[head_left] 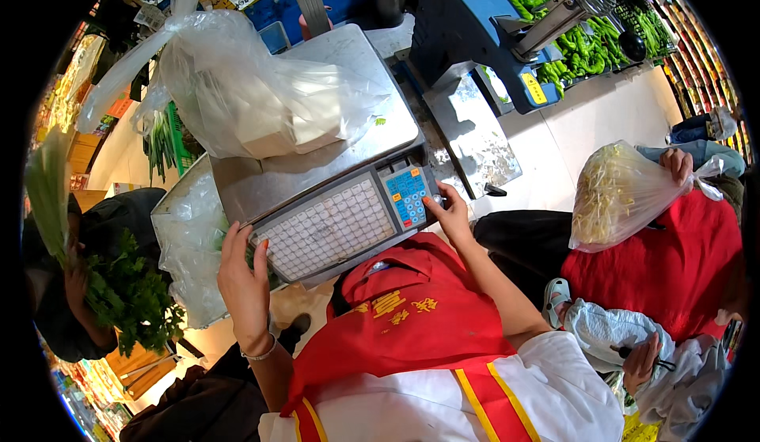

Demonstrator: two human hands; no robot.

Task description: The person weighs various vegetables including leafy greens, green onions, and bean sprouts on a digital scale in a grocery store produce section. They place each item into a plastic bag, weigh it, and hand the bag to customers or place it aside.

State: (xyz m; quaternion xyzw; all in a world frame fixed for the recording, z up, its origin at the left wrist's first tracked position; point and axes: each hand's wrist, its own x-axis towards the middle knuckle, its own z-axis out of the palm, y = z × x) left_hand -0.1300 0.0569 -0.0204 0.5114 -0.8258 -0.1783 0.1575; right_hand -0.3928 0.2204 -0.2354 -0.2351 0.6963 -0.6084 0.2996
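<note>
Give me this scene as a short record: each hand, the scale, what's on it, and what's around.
Left hand: fingers spread at the scale's left edge
Right hand: thumb at the right edge of the blue keypad; pressing or not, can't tell
Scale: metal plate, with white keys and keypad in front
Load: clear bag with white blocks
Right: bagged sprouts in another person's hand
Left: leafy greens held by another person
Far right: green peppers
</note>
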